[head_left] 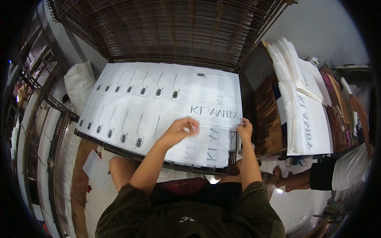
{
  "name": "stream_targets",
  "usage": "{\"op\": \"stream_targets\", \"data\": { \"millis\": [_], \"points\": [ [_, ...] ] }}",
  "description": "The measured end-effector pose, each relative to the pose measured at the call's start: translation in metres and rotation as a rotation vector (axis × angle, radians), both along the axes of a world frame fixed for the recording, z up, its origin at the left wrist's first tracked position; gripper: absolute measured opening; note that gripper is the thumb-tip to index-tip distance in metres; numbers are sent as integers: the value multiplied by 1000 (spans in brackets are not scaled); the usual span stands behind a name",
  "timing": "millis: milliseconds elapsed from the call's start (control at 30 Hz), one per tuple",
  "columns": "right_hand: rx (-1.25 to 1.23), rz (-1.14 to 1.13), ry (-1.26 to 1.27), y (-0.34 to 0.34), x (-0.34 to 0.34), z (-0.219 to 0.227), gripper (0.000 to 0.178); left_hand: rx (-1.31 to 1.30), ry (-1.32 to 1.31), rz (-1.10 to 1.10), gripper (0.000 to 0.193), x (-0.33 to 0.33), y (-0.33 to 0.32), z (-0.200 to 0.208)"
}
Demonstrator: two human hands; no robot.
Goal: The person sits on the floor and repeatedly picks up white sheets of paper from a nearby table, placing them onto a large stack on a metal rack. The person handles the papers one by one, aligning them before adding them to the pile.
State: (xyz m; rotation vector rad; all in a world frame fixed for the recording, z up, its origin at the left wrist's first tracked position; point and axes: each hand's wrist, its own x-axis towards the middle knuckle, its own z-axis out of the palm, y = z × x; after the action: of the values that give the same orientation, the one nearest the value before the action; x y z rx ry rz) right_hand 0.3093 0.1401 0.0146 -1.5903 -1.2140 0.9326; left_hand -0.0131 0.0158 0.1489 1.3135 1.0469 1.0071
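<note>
White, slightly see-through printed plastic sheets, bag-like in shape, lie overlapped in two rows on a wire rack shelf. My right hand pinches the right edge of the upper printed sheet, which bears large dark lettering and a small barcode. Over the middle of the sheets, my left hand hovers with bent fingers. Its fingertips are smeared by motion, so whether anything is in them does not show. Below that upper sheet, other lettered sheets reach the shelf's front right corner.
Raised wire shelves stand behind the sheets. At right, a stack of printed white sheets rests on a wooden table. Another person stands beyond it. More racks line the left; one sheet lies low nearby.
</note>
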Motion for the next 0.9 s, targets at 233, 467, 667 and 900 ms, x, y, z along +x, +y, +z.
{"op": "stream_targets", "data": {
  "millis": [233,467,667,900],
  "points": [
    [390,-237,-494,-32,14,29,41,731,-723,-1625,22,-7,-142,162],
    [374,-215,-286,-109,54,19,35,802,-569,-1453,22,-15,-172,227],
    [388,-124,-631,-206,76,3,27,969,440,-867,26,-7,-135,276],
    [334,537,-741,-287,68,44,47,1048,1652,-829,31,-105,-16,181]
  ]
}}
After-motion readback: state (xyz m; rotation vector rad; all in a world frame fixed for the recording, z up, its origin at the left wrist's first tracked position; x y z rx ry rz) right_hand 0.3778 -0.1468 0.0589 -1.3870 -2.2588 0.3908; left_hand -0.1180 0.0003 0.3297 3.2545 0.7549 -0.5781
